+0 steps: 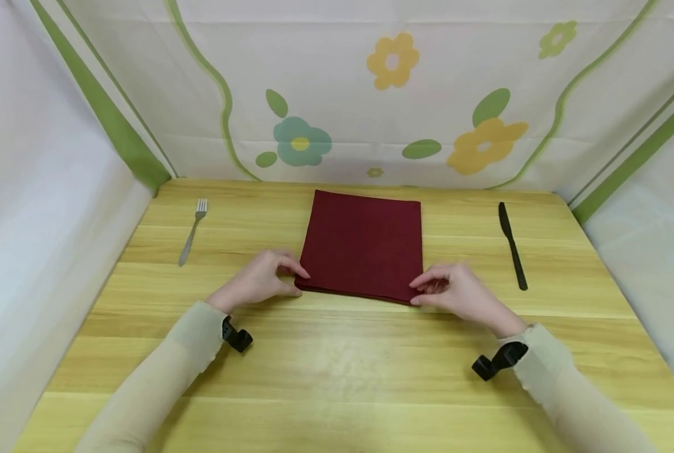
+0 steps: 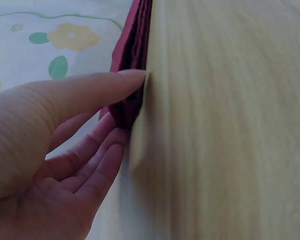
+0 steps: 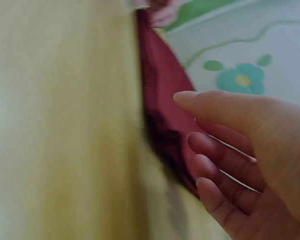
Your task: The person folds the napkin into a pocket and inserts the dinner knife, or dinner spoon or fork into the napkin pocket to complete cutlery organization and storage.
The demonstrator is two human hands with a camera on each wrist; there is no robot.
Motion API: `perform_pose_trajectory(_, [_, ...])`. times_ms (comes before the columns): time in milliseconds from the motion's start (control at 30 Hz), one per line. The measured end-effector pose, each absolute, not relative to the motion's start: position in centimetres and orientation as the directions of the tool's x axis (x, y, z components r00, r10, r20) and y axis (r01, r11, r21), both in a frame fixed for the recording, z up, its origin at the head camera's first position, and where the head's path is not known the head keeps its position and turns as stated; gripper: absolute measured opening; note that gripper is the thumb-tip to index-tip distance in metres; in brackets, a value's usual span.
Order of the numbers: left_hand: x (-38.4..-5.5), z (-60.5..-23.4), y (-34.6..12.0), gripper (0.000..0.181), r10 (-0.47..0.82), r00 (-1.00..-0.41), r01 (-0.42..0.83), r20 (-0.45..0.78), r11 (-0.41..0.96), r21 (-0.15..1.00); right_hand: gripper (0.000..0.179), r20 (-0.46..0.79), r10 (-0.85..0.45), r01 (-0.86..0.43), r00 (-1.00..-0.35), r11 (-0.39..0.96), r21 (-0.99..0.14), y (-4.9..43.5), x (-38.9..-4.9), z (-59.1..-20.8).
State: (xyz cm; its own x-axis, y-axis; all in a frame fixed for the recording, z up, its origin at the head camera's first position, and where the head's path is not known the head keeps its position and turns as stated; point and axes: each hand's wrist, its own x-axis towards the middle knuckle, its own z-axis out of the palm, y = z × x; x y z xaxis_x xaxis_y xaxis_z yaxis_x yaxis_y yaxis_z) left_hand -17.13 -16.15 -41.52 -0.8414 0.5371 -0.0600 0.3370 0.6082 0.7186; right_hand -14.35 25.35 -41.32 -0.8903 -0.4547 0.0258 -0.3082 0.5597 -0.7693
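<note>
A dark red cloth napkin (image 1: 362, 245), folded into a square with several layers at its near edge, lies flat on the wooden table. My left hand (image 1: 263, 277) pinches its near left corner, the thumb against the layered front edge and a finger on top. At the near right corner is my right hand (image 1: 452, 292), its fingers loosely bent around the corner. In the right wrist view the thumb (image 3: 215, 102) overlaps the napkin (image 3: 165, 85); firm contact there is unclear. The left wrist view shows the left thumb (image 2: 97, 92) across the stacked layers.
Left of the napkin lies a silver fork (image 1: 194, 231), tines away from me. A black knife (image 1: 512, 245) lies on the right. Behind the table (image 1: 337, 377) hangs a white curtain (image 1: 337, 82) with flowers, and white fabric also borders both sides.
</note>
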Motion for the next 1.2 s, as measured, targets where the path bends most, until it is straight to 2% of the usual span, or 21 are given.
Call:
perform_pose_trajectory(300, [-17.6, -41.9, -15.7, 0.014, 0.567, -0.824, 0.404, -0.005, 0.593, 0.696, 0.015, 0.067, -0.523, -0.431, -0.85, 0.615, -0.66, 25.7, -14.0, -42.2])
perform_pose_trajectory(533, [-17.5, -41.8, -15.6, 0.011, 0.57, -0.821, 0.415, 0.011, 0.584, 0.698, 0.015, 0.091, -0.568, -0.497, -0.818, 0.618, -0.609, 25.8, -14.4, -42.2])
perform_pose_trajectory(833, [-17.5, -42.0, -15.3, 0.011, 0.607, -0.795, 0.425, 0.01, 0.544, 0.723, 0.019, 0.153, -0.582, -0.544, -0.799, 0.589, -0.598, 26.1, -14.7, -41.8])
perform_pose_trajectory(1200, [-17.3, -42.1, -15.5, 0.003, 0.648, -0.761, 0.451, 0.028, 0.497, 0.741, 0.012, 0.103, -0.567, -0.499, -0.817, 0.607, -0.618, 27.2, -14.6, -42.1])
